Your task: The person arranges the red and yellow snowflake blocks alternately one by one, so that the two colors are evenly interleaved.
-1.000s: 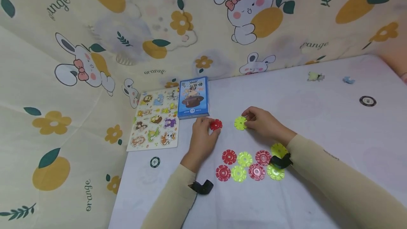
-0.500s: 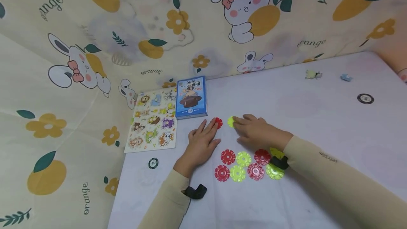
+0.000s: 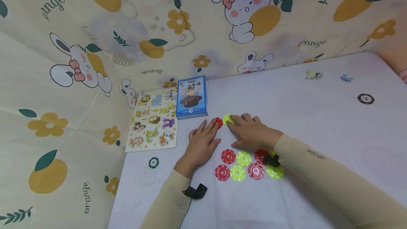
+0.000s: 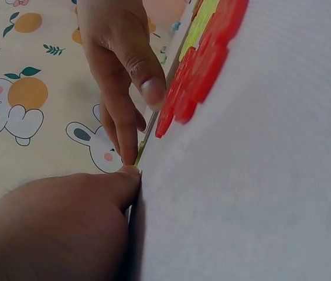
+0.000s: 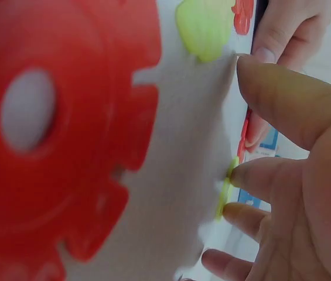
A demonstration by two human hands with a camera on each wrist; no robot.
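Note:
My left hand lies with extended fingers on the table, fingertips on a red notched plastic disc. Just right of that disc, my right hand touches a yellow-green notched disc with its outstretched fingers. The right wrist view shows these fingertips on the yellow disc, beside the red one. Both discs are partly covered by fingers. Nearer me lie two rows of similar discs, red and yellow by turns; the right wrist hides part of them.
A blue box stands behind the left hand, beside a board with animal pictures. Round black-and-white chips lie at the left and far right. Small green and blue pieces sit at the back. A printed cloth hangs behind.
Both hands went from pinching their discs to resting straight fingers on them on the table. The right hand then slid the yellow disc left, up close to the red one; the left hand stayed.

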